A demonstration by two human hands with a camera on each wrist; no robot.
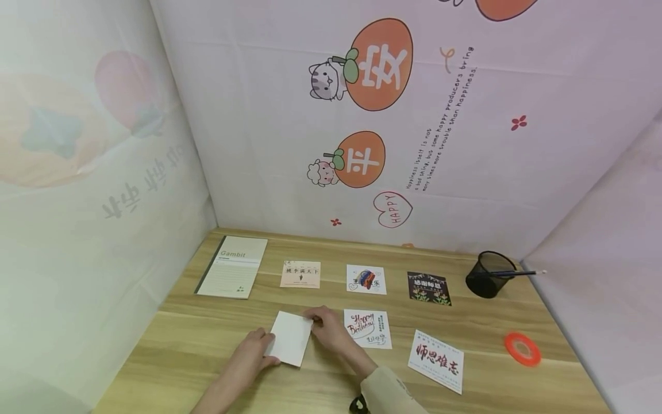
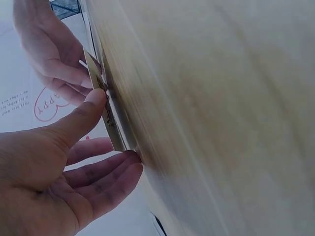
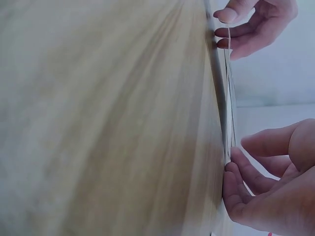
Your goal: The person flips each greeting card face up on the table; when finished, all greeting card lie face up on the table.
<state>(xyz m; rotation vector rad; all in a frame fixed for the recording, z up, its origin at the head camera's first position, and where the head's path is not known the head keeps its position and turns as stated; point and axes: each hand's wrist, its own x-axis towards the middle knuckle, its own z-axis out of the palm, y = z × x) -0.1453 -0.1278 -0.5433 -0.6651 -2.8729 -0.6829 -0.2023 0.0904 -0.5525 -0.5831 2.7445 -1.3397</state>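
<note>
A white card [image 1: 291,339], blank on its upper face, is held just over the wooden table between both hands. My left hand [image 1: 254,351] pinches its left edge, thumb on top and fingers underneath. At its far right corner, my right hand [image 1: 329,329] holds the edge with curled fingers. In the right wrist view, the right thumb [image 3: 266,141] stands slightly off the card's thin edge [image 3: 228,98]. Dark print shows on the card's other face [image 2: 109,120] in the left wrist view. A "Happy Birthday" card [image 1: 368,329] lies just right of the right hand.
Behind lie a notebook [image 1: 234,267], a pink card [image 1: 300,275], a colourful card [image 1: 366,279] and a black card [image 1: 429,288]. To the right are a red-lettered card [image 1: 437,361], a red tape roll [image 1: 522,349] and a mesh holder [image 1: 483,282] with a pencil [image 1: 517,272].
</note>
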